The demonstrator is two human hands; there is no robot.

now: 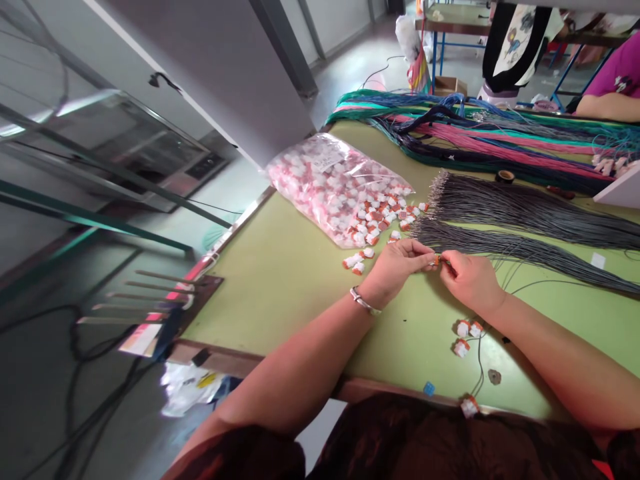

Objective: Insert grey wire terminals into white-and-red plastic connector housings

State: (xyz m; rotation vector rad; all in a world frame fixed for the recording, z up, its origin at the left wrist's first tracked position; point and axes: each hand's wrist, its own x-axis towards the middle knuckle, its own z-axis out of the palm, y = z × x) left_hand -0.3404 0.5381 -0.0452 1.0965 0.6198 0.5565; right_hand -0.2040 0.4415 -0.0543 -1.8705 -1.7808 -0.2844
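Note:
My left hand [395, 270] pinches a small orange-and-white connector [433, 262] between thumb and fingertips. Close against it, my right hand [470, 283] is closed on a thin dark wire [530, 283], which trails off to the right; its tip is hidden by my fingers. Several like connectors [373, 220] spill from a clear plastic bag [325, 177] beyond my left hand, and a few [356, 261] lie apart nearer me. Behind my right hand stretch two bundles of dark grey wires [520, 207], metal ends to the left. Below my right wrist sit more connectors [463, 348].
Coloured wire bundles [480, 140] run along the far side of the green table [300, 287]. A roll of black tape [505, 177] lies before them. A pronged rack [195, 300] is at the left edge. One wired connector [469, 407] rests at the front edge. Another person's arm [607, 105] shows at far right.

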